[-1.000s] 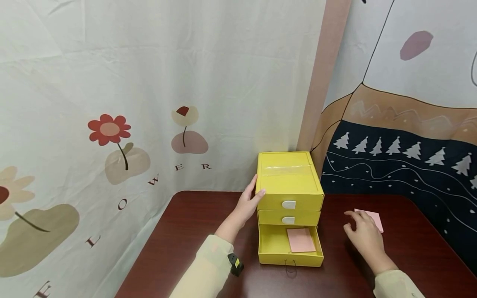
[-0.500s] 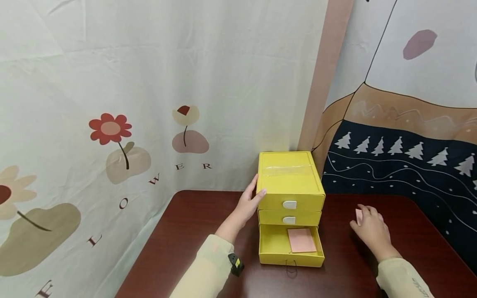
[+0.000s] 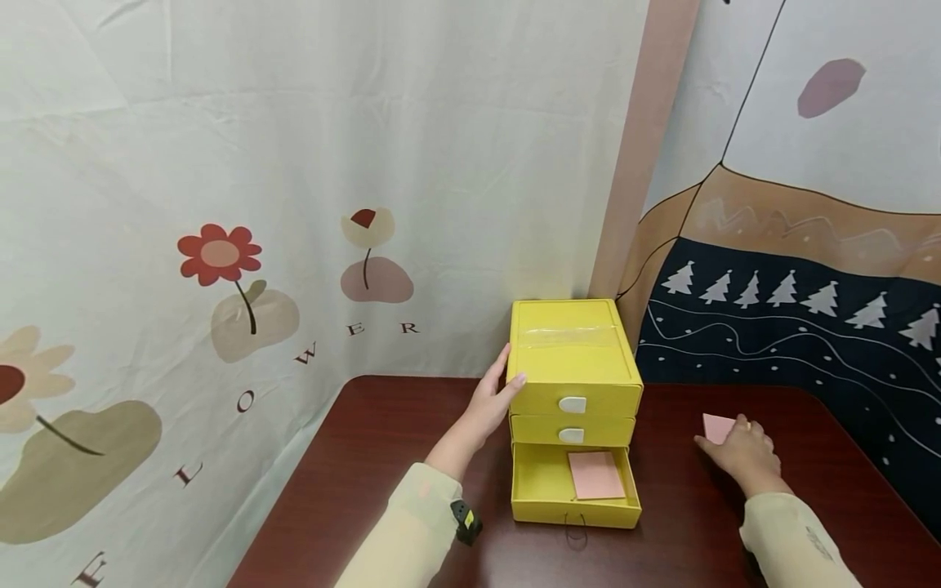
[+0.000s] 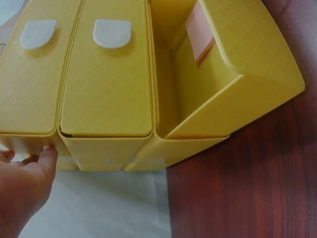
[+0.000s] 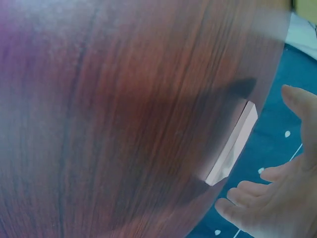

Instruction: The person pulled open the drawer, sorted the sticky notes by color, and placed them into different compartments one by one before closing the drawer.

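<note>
My left hand (image 3: 481,412) rests against the left side of a yellow drawer box (image 3: 569,355), its fingers extended along the wall and the thumb at the front upper corner. The bottom drawer (image 3: 577,514) is pulled out, and a pink sticky-note pad (image 3: 595,475) lies in it. In the left wrist view the thumb presses the box's side. On the table to the right, another pink sticky-note pad (image 3: 716,427) sits partly hidden by my right hand (image 3: 746,457). The right wrist view shows that hand's spread fingers and thumb apart from the pad (image 5: 235,144).
The two upper drawers, with white tabs (image 3: 571,404), are pushed in. A thin loop (image 3: 576,532) hangs at the bottom drawer's front. The dark red-brown table (image 3: 412,425) ends at printed fabric hangings (image 3: 456,204) behind. A black device (image 3: 466,523) sits on the left sleeve.
My right hand has moved slightly right and its fingers have shifted over the pink pad on the table. The left hand stays on the box.
</note>
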`<state>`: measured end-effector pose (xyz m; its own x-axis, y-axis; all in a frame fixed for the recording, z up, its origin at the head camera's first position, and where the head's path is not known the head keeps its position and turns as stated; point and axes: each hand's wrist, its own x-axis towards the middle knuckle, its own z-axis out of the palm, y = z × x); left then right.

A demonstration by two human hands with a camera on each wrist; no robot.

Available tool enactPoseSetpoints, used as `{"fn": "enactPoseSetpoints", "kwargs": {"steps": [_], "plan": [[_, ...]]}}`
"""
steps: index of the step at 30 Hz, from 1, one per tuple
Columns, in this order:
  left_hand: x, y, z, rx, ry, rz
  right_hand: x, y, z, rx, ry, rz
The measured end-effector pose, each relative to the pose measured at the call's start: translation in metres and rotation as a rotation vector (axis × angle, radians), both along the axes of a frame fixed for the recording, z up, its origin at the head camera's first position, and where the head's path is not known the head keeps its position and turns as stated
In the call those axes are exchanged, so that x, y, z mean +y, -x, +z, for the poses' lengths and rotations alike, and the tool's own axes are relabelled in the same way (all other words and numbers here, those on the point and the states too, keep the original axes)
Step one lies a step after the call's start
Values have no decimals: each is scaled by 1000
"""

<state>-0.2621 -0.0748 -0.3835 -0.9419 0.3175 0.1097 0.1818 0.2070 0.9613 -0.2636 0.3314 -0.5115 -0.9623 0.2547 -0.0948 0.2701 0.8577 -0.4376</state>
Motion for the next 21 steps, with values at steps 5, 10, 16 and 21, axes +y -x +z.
{"fn": "enactPoseSetpoints", "kwargs": {"steps": [5, 10, 16, 21], "plan": [[0, 1, -1, -2, 2, 4, 4, 1, 2, -65, 25, -30], [0, 1, 0, -9, -3, 6, 4, 1, 2, -112, 51, -42], [0, 0, 0, -12, -2, 6, 4, 0, 0, -139, 34, -80], [0, 1, 1, -15, -8, 6, 5, 1, -5, -128, -8, -93]]}}
